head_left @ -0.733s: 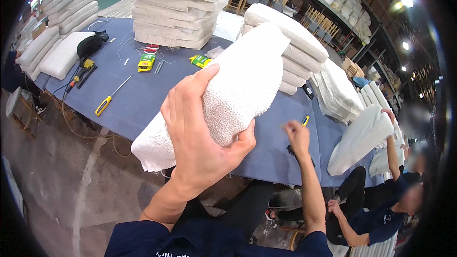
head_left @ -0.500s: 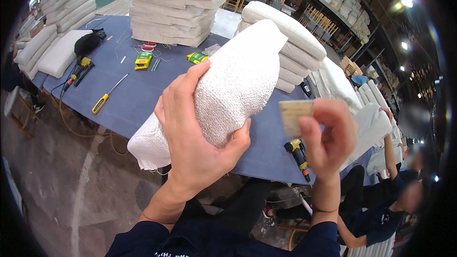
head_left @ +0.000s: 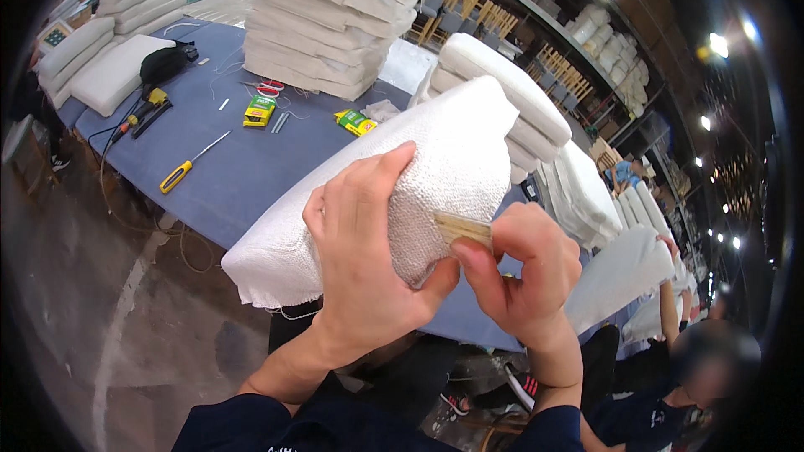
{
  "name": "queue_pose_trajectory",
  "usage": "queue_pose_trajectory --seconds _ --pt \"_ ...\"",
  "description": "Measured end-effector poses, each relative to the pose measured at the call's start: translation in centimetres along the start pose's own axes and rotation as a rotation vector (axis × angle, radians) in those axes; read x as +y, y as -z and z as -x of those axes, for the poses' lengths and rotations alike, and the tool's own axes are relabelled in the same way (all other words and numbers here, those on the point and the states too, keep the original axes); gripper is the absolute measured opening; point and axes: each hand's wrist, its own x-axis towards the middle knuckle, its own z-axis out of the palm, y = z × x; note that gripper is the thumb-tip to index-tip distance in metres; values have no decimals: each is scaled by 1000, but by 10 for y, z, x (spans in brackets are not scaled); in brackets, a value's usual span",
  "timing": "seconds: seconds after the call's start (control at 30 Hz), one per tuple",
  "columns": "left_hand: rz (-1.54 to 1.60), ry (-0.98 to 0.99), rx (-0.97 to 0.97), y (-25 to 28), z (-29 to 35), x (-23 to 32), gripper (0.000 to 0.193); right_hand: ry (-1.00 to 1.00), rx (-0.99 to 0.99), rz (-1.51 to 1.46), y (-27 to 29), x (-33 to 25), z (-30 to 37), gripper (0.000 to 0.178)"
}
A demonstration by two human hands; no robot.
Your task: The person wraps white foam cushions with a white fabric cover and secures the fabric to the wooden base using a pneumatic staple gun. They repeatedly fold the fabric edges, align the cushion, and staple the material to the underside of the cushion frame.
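Note:
My left hand (head_left: pixel 360 259) is closed round a white woven-fabric cushion (head_left: pixel 465 138), fingers over its upper face and thumb under its near edge. The cushion is tilted above the blue table, its far end raised. Between the thumb and bent fingers of my right hand (head_left: pixel 532 272) is a small flat pale wooden piece (head_left: pixel 462 228), thin and roughly four-sided. Its edge lies against the fabric at the cushion's right end, just above my left thumb. Whether it presses in or only touches, I cannot tell.
On the blue table (head_left: pixel 251 172) lie a yellow-handled screwdriver (head_left: pixel 193 163), a yellow-black power tool (head_left: pixel 144 113), red-handled scissors (head_left: pixel 270 86) and green-yellow boxes (head_left: pixel 259 110). Cushion stacks (head_left: pixel 335 25) stand behind. At right, a co-worker (head_left: pixel 670 393) holds up a white cushion (head_left: pixel 624 272).
The wooden piece in my right hand has moved left, from beside the cushion onto its right end. My left hand and the cushion have shifted slightly right and down in the view.

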Motion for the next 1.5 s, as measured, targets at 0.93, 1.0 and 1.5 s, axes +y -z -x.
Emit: queue_pose_trajectory --seconds 0.93,1.0,1.5 --pt "-221 -33 97 49 -92 -56 39 -1068 -88 987 -67 176 445 71" --pt "-246 -54 104 46 -91 -55 39 -1231 -244 992 -44 195 485 90" --pt "-393 -103 184 22 -64 -48 49 -1189 22 -323 38 170 285 35"
